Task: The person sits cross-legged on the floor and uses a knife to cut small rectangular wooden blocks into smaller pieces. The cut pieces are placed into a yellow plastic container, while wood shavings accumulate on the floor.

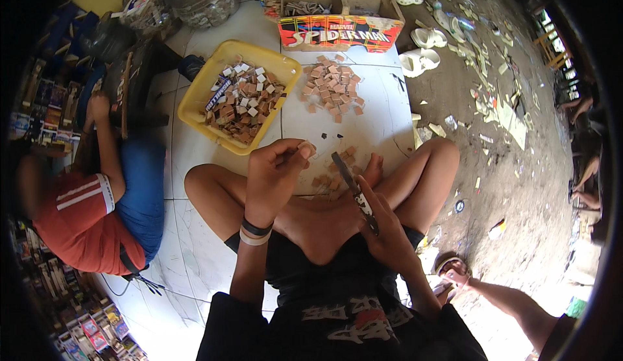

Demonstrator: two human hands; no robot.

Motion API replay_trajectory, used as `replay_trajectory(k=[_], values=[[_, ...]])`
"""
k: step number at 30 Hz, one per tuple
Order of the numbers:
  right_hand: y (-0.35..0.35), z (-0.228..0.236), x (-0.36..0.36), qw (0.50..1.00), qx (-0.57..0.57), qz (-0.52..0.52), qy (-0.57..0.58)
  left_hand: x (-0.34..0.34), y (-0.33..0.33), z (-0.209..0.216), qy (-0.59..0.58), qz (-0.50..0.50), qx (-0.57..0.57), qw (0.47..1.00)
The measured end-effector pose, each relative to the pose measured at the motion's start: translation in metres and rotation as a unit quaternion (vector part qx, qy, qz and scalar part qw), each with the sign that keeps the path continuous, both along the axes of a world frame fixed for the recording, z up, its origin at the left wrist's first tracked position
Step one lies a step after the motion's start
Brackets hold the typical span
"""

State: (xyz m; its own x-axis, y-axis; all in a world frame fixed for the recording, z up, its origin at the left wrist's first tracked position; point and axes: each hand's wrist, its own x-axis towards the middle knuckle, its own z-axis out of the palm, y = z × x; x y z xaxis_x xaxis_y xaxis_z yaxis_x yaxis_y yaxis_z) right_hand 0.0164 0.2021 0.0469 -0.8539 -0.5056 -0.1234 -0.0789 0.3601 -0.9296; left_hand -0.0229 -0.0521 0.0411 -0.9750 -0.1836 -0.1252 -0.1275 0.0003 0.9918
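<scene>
I sit cross-legged on a white tiled floor. My left hand (276, 176) is raised above my knees and pinches a small pale square tile (305, 148) between thumb and fingers. My right hand (383, 228) grips a dark knife-like blade tool (354, 189) whose tip points up toward that tile. Just beyond my feet lies a small scatter of brown square tiles (337, 166). Farther out, a bigger heap of brown tiles (333, 88) rests on the floor beside a yellow tray (195, 98) filled with brown and white tiles.
A wooden box (337, 17) with a colourful printed front stands at the top. Another person in a red shirt (78, 221) sits at my left. Someone's arm (506, 302) reaches in at lower right. White sandals (422, 49) and paper scraps litter the dirt floor on the right.
</scene>
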Motion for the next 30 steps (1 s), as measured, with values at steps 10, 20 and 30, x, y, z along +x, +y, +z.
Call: replay_trajectory(k=[10, 20, 30], values=[[-0.002, -0.005, -0.004, 1.0, -0.024, 0.013, 0.001, -0.007, 0.003, 0.0, -0.016, -0.017, 0.002, 1.0], [-0.004, -0.01, 0.007, 0.999, -0.028, -0.022, -0.032, -0.009, 0.026, -0.012, -0.025, 0.036, 0.039, 0.998], [-0.002, -0.011, 0.01, 0.998, -0.024, -0.026, -0.045, -0.007, 0.038, -0.009, -0.033, -0.013, 0.177, 0.984]])
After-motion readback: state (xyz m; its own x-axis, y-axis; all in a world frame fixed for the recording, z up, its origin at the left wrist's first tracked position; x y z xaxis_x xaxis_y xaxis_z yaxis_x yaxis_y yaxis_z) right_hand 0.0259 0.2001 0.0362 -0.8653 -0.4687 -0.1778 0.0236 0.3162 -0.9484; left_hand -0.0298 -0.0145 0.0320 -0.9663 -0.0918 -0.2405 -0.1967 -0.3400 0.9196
